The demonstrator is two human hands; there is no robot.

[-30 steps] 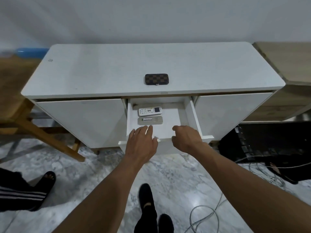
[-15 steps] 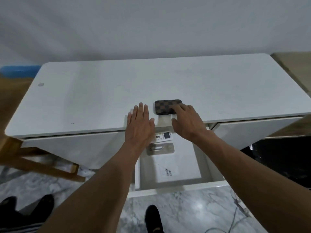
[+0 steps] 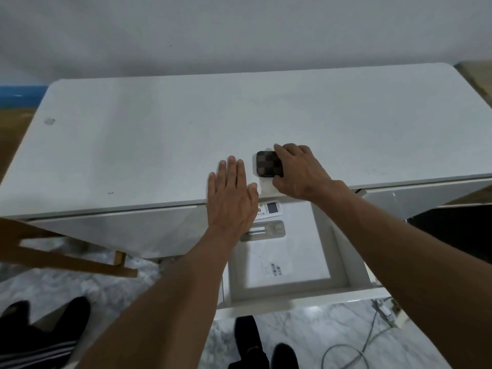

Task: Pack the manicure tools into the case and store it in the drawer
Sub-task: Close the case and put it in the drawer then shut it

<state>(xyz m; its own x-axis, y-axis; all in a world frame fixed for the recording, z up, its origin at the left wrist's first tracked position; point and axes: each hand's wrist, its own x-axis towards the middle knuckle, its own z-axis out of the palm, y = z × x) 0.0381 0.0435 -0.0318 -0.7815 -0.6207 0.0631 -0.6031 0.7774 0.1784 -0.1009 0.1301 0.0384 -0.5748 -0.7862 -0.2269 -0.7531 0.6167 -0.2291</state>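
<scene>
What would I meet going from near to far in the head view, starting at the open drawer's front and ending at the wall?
Drawer front → barcoded sheet → silver flat pack → white remote → checkered case on the cabinet top → wall.

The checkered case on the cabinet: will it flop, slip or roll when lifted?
Probably stiff: the checkered case shows crisp flat edges under the right hand gripping it. Probably light, since one hand spans it. It lies flat with rounded corners, so it shouldn't roll, though it might slide on the smooth white cabinet top.
</scene>
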